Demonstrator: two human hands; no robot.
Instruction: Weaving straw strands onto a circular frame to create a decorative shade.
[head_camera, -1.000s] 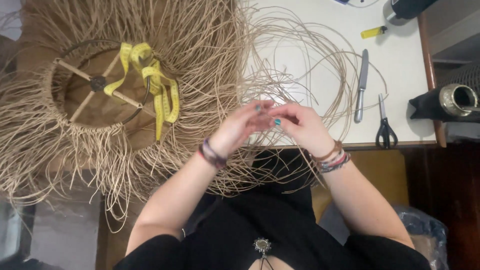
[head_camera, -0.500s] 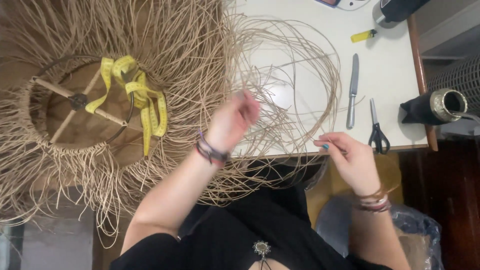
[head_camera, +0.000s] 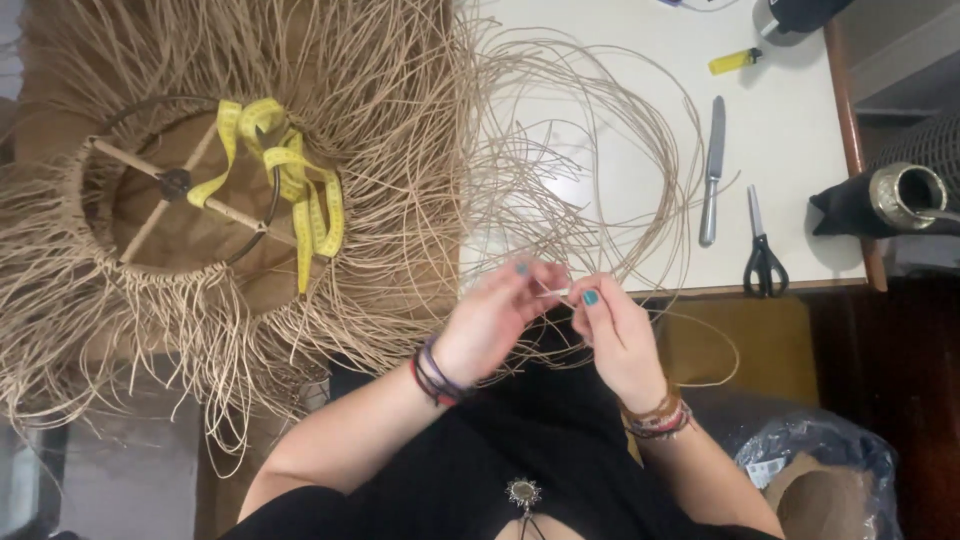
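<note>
My left hand (head_camera: 497, 320) and my right hand (head_camera: 611, 335) meet just below the table's front edge, both pinching one thin pale straw strand (head_camera: 556, 292) between their fingertips. Loose loops of the same tan strands (head_camera: 590, 170) spread over the white table (head_camera: 800, 120) in front of them. To the left lies a large woven straw piece (head_camera: 380, 150) with a long fringe, built on a round frame with crossed wooden spokes (head_camera: 175, 185). A yellow measuring tape (head_camera: 300, 190) is draped over that frame.
A table knife (head_camera: 711, 170), black-handled scissors (head_camera: 763, 250) and a yellow lighter (head_camera: 734, 61) lie on the table's right side. A dark roll with a metal-rimmed opening (head_camera: 890, 200) sits past the right edge. A clear plastic bag (head_camera: 820, 470) is at the lower right.
My hands had drawn apart, the right one pulling down and to the right; now they have come back together on the strand near the table's edge.
</note>
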